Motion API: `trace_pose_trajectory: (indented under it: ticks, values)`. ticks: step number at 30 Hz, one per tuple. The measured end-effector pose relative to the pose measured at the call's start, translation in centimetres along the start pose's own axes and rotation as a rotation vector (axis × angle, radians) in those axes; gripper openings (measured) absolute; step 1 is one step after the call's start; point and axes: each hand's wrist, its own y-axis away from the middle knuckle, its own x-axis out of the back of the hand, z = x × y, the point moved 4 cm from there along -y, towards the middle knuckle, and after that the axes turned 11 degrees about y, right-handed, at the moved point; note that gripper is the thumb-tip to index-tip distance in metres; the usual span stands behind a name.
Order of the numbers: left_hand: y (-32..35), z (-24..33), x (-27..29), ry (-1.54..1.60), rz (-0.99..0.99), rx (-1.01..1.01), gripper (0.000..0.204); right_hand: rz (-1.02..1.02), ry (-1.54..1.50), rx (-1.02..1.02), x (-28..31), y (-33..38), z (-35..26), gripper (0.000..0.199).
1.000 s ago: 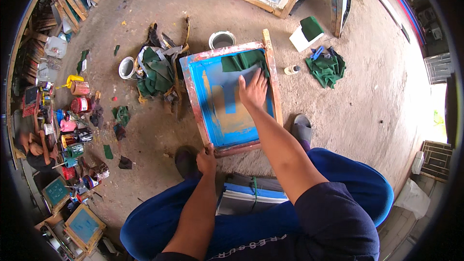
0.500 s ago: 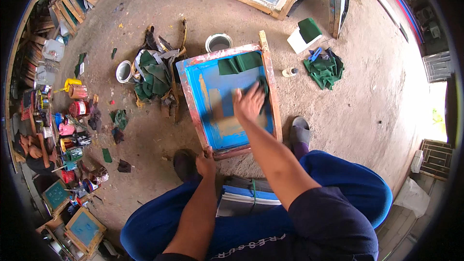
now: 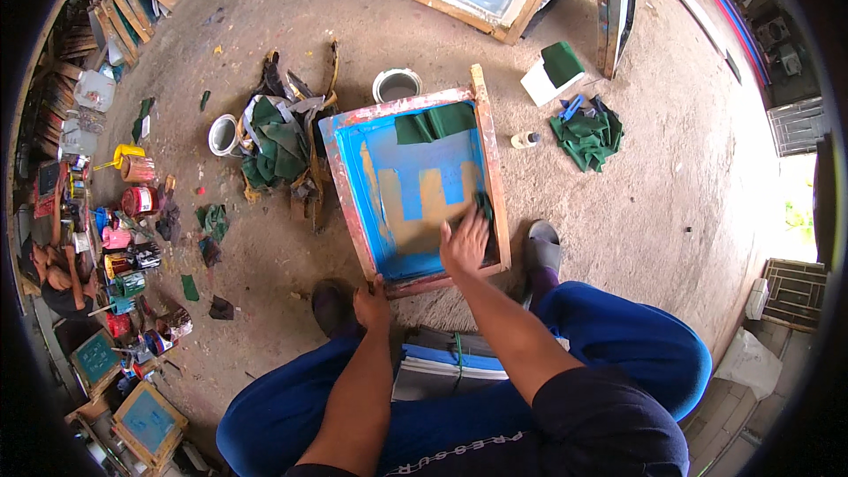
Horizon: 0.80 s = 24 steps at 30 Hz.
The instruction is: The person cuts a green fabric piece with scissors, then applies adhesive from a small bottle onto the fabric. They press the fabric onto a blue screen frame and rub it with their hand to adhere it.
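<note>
A wooden-framed printing screen [image 3: 341,197] with blue, partly tan-looking mesh is held tilted in front of me. Its near left corner is gripped by my left hand [image 3: 372,304], thumb up over the frame edge. Inside the frame, near its right side, my right hand [image 3: 465,243] presses a small dark green cloth [image 3: 483,205] against the mesh; part of the cloth is hidden under the fingers. A folded green cloth [image 3: 435,123] lies at the screen's far inner edge.
Past the frame stands a grey tub [image 3: 397,85]. A pile of green rags [image 3: 278,141] lies to the left, another [image 3: 589,139] to the right near a small bottle [image 3: 526,140]. Paint pots [image 3: 140,201] crowd the far left, where another person [image 3: 62,278] is partly visible.
My right hand has moved nearer to me along the screen's right side with the dark green cloth. My left hand keeps its grip on the corner.
</note>
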Motion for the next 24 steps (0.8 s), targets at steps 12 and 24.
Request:
trace_pose_trajectory:
  ticks: [12, 24]
  values:
    - [-0.3, 0.2, 0.1, 0.039, -0.063, 0.022, 0.055, -0.039, -0.019, 0.057, 2.9, -3.4, -1.6, 0.089]
    - [-0.6, -0.6, -0.3, -0.003, -0.058, 0.001, 0.054, 0.152, 0.088, 0.104, 3.0, -6.8, -3.8, 0.083]
